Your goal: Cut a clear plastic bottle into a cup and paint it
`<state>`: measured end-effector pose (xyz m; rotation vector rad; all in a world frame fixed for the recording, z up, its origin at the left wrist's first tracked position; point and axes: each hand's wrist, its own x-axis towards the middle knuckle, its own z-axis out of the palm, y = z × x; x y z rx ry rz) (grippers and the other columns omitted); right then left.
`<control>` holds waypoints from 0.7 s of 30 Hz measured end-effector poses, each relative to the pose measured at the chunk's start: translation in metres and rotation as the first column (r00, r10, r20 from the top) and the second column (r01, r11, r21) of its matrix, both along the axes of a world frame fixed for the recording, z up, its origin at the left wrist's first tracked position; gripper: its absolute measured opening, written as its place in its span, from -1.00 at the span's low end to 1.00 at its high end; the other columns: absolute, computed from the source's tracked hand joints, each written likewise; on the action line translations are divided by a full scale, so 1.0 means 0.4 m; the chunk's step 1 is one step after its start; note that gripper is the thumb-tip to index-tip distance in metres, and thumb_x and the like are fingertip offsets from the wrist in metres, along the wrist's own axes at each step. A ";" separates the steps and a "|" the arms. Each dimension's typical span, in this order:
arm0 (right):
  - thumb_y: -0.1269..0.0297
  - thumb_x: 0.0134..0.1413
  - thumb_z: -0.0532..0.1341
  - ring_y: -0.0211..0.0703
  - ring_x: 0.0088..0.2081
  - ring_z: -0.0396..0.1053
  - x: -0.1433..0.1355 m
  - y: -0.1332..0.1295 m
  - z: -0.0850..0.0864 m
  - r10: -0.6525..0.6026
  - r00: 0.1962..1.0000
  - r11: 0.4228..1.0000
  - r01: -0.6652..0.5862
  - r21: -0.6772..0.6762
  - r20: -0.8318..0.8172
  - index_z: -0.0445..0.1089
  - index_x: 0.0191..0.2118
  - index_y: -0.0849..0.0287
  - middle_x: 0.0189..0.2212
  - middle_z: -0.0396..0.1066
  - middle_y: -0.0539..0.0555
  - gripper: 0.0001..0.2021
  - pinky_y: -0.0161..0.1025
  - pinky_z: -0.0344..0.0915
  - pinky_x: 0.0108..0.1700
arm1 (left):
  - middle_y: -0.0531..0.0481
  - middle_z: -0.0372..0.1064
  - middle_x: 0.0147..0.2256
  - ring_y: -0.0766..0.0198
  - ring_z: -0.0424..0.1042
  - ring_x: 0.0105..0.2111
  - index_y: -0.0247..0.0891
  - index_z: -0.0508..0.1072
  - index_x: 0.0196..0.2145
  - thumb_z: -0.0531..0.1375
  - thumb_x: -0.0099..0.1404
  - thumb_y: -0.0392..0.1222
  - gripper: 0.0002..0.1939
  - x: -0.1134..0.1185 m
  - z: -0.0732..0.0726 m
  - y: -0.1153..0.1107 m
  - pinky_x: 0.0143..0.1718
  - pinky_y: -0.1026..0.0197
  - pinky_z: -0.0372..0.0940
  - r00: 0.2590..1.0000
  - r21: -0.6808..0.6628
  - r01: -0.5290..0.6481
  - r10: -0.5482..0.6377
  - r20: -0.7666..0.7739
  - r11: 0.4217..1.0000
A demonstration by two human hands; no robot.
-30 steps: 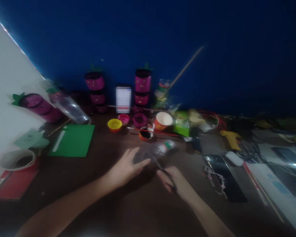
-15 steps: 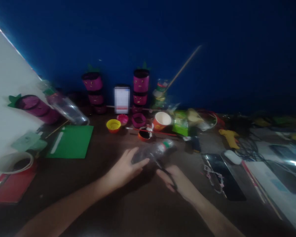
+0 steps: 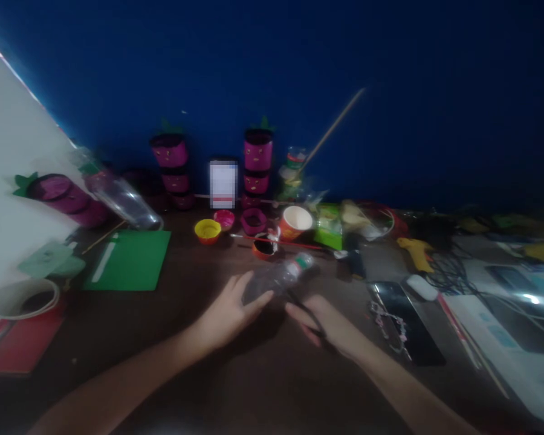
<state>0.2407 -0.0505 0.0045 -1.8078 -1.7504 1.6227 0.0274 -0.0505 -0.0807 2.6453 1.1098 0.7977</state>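
My left hand (image 3: 238, 302) is closed around a clear plastic bottle (image 3: 278, 278), which lies tilted with its green-ringed neck pointing up and to the right. In my right hand (image 3: 320, 320) is a pair of dark-handled scissors (image 3: 307, 313), gripped by the handles. The blades reach toward the underside of the bottle; blur hides whether they touch it. Just beyond the bottle stand a small orange cup (image 3: 263, 248) with dark contents and a thin red brush (image 3: 294, 243) lying across it.
Purple stacked containers (image 3: 257, 151) stand by the blue wall near a lit phone (image 3: 223, 184). Left are a green sheet (image 3: 131, 263), another bottle (image 3: 127, 199) and a white bucket (image 3: 25, 299). Right lie a dark phone (image 3: 405, 326), a yellow glue gun (image 3: 417, 252) and cables (image 3: 453, 275).
The scissors have shifted slightly down and back from the bottle, with my right hand. My left hand keeps its hold on the bottle. The view has turned slightly.
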 end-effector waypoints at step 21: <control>-0.22 0.02 0.01 -0.39 -0.77 0.06 0.010 -0.003 -0.027 -0.003 0.998 0.998 -0.001 -0.055 -0.064 0.17 -0.76 0.17 -0.87 0.12 -0.05 -0.40 -0.38 -0.02 -0.65 | -0.20 0.00 0.19 0.05 0.16 0.12 0.02 0.18 0.14 0.20 0.21 -0.29 -0.43 0.001 -0.018 0.007 -0.03 -0.01 0.27 0.990 -0.029 0.064 -0.060 0.127 0.997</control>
